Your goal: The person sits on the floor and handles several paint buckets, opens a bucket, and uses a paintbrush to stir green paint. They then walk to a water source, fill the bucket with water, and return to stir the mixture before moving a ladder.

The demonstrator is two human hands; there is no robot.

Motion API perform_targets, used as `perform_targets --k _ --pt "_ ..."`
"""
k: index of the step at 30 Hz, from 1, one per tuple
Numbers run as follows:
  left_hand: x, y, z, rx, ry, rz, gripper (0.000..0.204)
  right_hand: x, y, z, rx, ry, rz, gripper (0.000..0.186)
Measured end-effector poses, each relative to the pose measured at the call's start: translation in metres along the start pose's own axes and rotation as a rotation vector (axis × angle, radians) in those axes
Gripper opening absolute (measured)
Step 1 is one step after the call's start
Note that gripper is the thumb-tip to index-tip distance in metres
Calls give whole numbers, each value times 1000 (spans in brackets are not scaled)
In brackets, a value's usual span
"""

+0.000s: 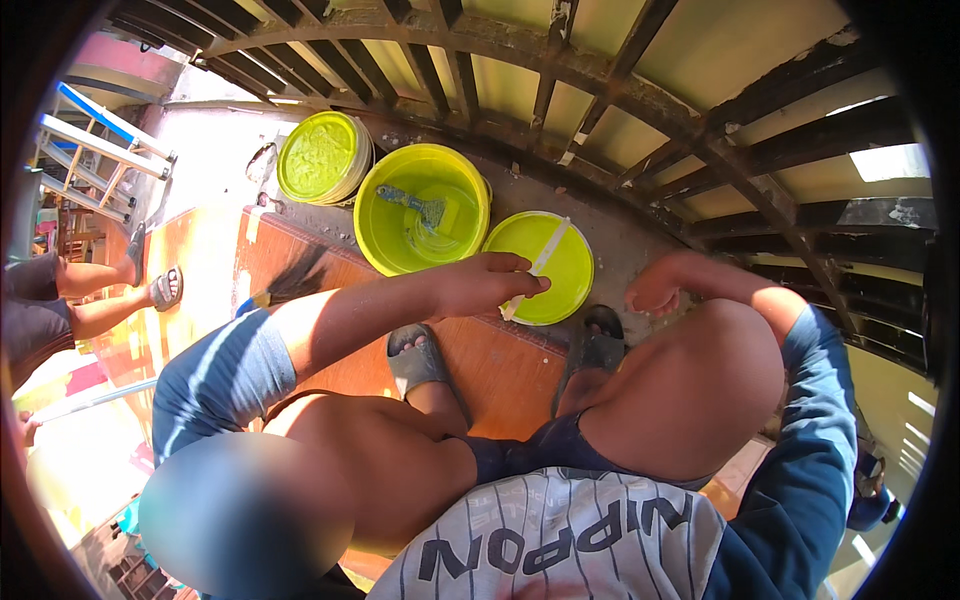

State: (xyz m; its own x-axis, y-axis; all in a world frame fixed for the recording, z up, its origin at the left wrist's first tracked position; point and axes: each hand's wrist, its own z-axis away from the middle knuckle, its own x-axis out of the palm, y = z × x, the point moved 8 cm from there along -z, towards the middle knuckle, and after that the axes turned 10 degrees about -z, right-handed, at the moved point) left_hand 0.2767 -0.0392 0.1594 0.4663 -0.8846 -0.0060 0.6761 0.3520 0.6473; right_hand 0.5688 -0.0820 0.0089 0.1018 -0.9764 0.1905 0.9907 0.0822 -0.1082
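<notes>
My left hand (508,282) grips a thin white stick (551,243) that slants across the light green top of a round bucket (548,282). To the right of that bucket, my right hand (652,288) hangs by my bent knee, fingers curled, with nothing visible in them. A larger yellow-green bucket (380,230) holds a paint-spattered scraper-like tool (405,198) and some green residue. Left of it stands a white bucket with green paste on its top (315,160).
A dark metal grille (690,130) curves behind the buckets. An aluminium ladder (105,150) stands at the left. Another person's sandalled feet (165,288) and a pale pole (100,398) are at the left. An orange board (480,365) lies under my sandals. A dark brush-like thing (280,280) is behind my left arm.
</notes>
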Motion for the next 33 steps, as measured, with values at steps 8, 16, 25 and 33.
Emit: perform_targets --k 8,16,25,33 --pt "-1 -12 -21 -34 -147 282 56 3 -19 -121 -589 799 -839 41" --pt "14 -4 -43 -3 34 387 39 14 -64 -113 -688 644 -1565 35" --pt "32 7 -42 -38 187 203 27 4 -65 -121 -766 608 -1755 30" --pt "28 20 -38 -19 162 -12 31 8 -61 -123 -759 513 -1707 46"
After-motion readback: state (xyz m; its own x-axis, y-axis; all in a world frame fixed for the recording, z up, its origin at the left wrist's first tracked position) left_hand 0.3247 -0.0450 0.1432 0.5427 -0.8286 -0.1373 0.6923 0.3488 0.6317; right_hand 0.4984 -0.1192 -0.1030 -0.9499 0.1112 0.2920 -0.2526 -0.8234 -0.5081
